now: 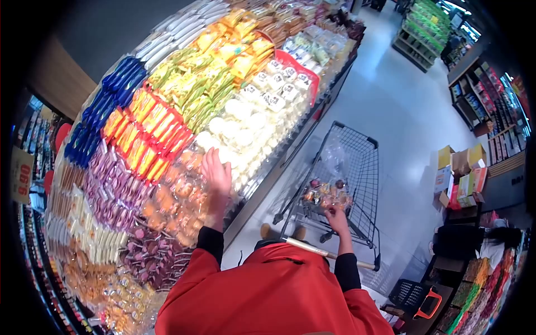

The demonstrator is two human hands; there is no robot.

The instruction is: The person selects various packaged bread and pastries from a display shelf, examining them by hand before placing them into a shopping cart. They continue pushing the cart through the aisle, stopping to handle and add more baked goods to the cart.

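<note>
My left hand (218,174) reaches over the sloping display, fingers stretched out and holding nothing. It is at the border between white wrapped pieces (237,125) and brown-orange wrapped snacks (181,192). My right hand (336,220) is over the shopping cart (365,184), its fingers closed at the near edge of a clear plastic bag (335,159). Several small wrapped snacks (326,194) of mixed colours lie inside the bag. The cart's handle (307,245) runs below my right forearm, close to my red jacket.
More wrapped goods fill the display, including orange-red packets (148,134), blue packets (106,106) and purple packets (117,178). Cardboard boxes (460,173) stand on the right. A black basket (410,296) is at the lower right. Pale floor (391,106) stretches beyond the cart.
</note>
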